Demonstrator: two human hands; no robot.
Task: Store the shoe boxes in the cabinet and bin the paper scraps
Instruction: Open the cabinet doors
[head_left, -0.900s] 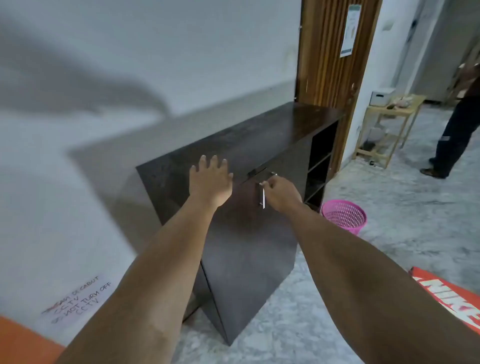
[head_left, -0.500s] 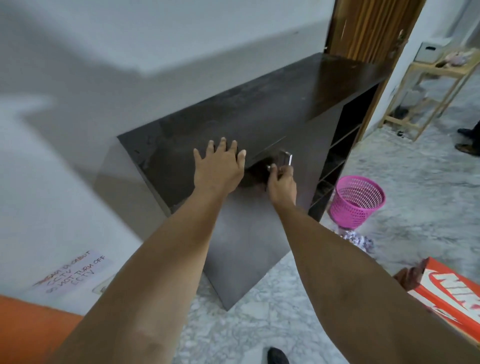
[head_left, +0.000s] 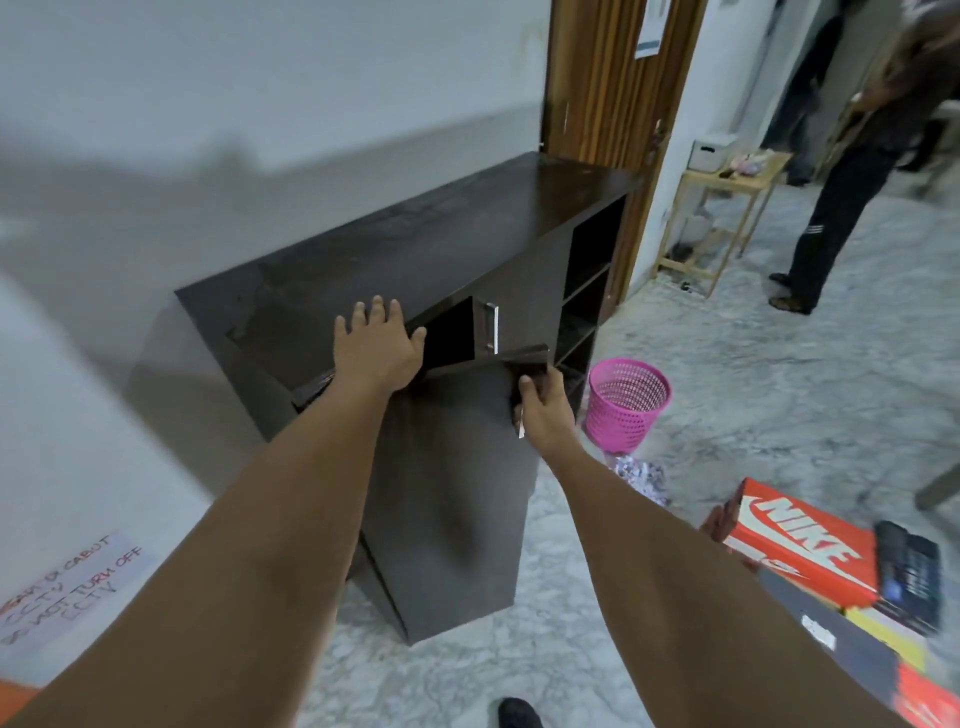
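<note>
Both hands meet the cabinet (head_left: 363, 260): left hand (head_left: 376, 345) flat on top, fingers straight; right hand (head_left: 545, 410) grips the open door (head_left: 447, 467). Bin (head_left: 626, 405) contents unclear.

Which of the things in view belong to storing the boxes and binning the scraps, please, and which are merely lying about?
Part of the job:
cabinet
cabinet door, held by the right hand
left hand on the cabinet top
orange shoe box
pink bin
paper scraps

Just lying about:
wooden side table
white box
</note>
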